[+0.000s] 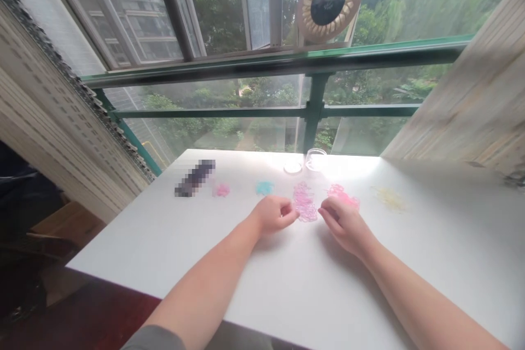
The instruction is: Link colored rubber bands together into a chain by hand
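A patch of thin, looped pink-purple bands [304, 202], like small elastic hair ties, lies on the white table between my hands. My left hand [275, 214] is at its left edge, thumb and fingers pinched together. On the opposite edge my right hand [342, 221] also pinches, its fingertips close to the loops. Whatever is between the fingertips is too small to make out. A brighter pink pile [344, 195] sits partly behind my right hand. A teal pile [264, 188] lies just beyond my left hand.
A small pink heap [222, 190] and a blurred-out dark object [194, 178] lie left. Yellowish loops [390, 198] lie right. At the back are a clear round container [315, 160] and a clear lid [292, 166]. A round fan [328, 1] stands before the railing [262, 68].
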Motion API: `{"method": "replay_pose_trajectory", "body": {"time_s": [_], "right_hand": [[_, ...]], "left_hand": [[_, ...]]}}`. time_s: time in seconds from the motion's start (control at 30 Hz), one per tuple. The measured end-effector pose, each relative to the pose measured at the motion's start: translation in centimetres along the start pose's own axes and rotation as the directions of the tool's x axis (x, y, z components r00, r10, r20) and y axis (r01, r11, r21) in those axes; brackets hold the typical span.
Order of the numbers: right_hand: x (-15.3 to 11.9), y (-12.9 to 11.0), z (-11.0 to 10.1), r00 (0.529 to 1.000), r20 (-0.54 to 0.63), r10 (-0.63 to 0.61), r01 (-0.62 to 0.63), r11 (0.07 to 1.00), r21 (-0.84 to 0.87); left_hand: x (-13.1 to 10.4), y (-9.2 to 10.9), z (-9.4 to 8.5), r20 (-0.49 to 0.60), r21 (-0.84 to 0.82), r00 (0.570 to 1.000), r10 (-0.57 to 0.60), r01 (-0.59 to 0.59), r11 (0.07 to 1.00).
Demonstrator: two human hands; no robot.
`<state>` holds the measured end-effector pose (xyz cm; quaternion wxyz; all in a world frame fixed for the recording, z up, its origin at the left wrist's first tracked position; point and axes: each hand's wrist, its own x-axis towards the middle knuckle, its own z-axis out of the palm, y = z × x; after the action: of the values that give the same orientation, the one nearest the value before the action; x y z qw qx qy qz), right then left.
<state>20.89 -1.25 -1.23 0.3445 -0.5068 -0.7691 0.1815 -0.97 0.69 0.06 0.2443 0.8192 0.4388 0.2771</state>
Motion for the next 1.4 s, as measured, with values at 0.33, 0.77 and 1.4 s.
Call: {"method": "replay_pose_trajectory", "body": {"time_s": [0.33, 0.77, 1.4], "right_hand": [[-0.1, -0.1, -0.1, 0.999, 0.015, 0.046, -0.047, 0.998, 0.034], [-0.4, -0.8, -0.2, 0.999, 0.037, 0.028, -0.03, 0.998, 0.057], [-0.6, -0.9, -0.1, 0.999, 0.038, 0.011, -0.014, 0.997, 0.073]], "left_hand": [[-1.0, -5.3, -8.2, -0.351, 0.129, 0.897, -0.269, 0.331, 0.935], [-3.4, -10.1, -10.4, -0.424, 0.226, 0.771, -0.475, 0.598, 0.769], [-3.5, -10.3, -10.2, -0.475, 0.219, 0.767, -0.432, 0.578, 0.786]]}}
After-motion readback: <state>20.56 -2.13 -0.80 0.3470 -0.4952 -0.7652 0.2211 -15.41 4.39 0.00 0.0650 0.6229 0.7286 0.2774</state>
